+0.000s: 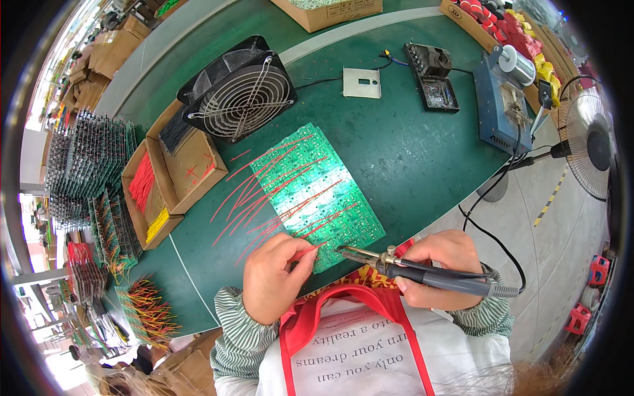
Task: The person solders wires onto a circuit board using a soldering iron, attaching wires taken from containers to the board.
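Observation:
On the green table lies a green circuit board panel (pixel 330 191), with several red wires (pixel 277 168) fixed along it and trailing to the left. My left hand (pixel 274 274) pinches the end of a red wire (pixel 317 246) against the panel's near left part. A grey and black soldering iron (pixel 422 272) is gripped in my right hand (pixel 446 264). Its tip meets or hovers just over the panel, right of the pinched wire end; I cannot tell which.
A black fan (pixel 241 99) stands behind the panel. To the left, a cardboard box (pixel 188 188) holds red and yellow wires beside stacked boards (pixel 89 158). A blue soldering station (pixel 498 105) with a solder spool (pixel 517 64) sits at the right; the iron's cable (pixel 512 251) loops below it.

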`<action>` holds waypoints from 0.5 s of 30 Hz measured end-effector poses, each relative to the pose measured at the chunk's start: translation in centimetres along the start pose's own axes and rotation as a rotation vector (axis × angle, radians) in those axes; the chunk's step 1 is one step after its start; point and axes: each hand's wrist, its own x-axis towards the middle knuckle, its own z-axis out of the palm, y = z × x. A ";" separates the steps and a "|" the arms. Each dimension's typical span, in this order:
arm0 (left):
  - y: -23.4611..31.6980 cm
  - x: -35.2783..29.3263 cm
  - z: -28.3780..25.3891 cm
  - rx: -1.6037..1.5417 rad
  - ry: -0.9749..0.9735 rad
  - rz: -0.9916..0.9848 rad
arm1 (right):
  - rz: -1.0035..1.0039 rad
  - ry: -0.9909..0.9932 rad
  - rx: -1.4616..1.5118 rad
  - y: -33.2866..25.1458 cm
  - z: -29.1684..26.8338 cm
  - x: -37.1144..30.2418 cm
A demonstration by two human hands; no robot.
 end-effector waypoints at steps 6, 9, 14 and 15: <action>-0.3 0.0 0.0 -0.018 0.000 0.030 | -0.183 -0.054 -0.135 -1.3 1.1 -0.5; -0.7 -0.2 0.2 -0.039 0.033 0.054 | -0.284 -0.037 -0.366 -2.4 2.1 -0.8; -0.9 -0.1 0.3 -0.046 0.037 0.104 | -0.333 -0.039 -0.441 -3.1 2.4 -0.9; -0.9 -0.1 0.3 -0.056 0.036 0.102 | -0.315 -0.076 -0.424 -3.3 2.1 -0.6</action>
